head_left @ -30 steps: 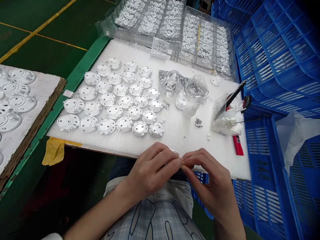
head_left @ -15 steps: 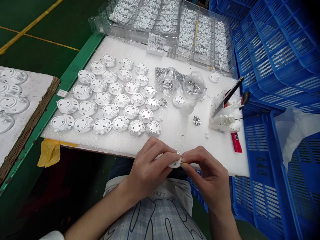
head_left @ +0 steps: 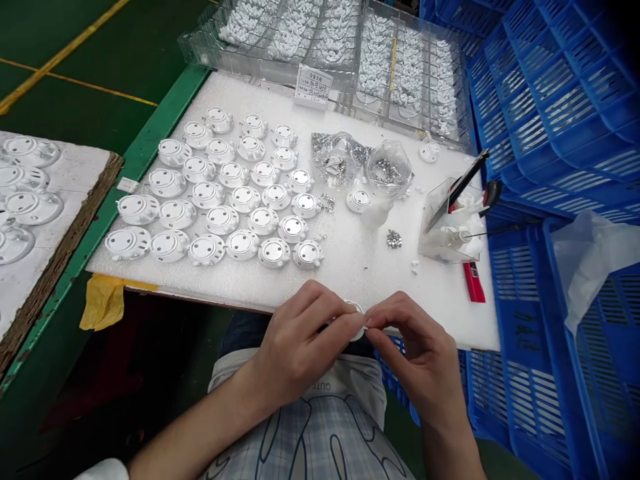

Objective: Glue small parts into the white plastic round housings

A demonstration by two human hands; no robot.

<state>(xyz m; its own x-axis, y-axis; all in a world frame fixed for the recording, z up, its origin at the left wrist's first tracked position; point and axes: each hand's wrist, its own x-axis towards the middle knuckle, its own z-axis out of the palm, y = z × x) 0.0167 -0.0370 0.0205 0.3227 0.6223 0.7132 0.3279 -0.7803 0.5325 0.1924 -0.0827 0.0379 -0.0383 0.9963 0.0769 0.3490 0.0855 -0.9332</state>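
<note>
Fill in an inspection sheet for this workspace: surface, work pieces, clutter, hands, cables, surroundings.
Surface: white foam board on a green-edged bench.
Work pieces: white part in the left hand, mostly covered by fingers; rows of round white parts on the board.
Clutter: plastic bag of small metal pieces, loose metal pile, clear tool box, red object.
Hands: left hand holds the white part; right hand has its fingertips at the part's edge, whether pinching anything is too small to tell.
Cables: nothing seen.
Surroundings: blue crates at right, clear trays of small white pieces behind, green floor.
</note>
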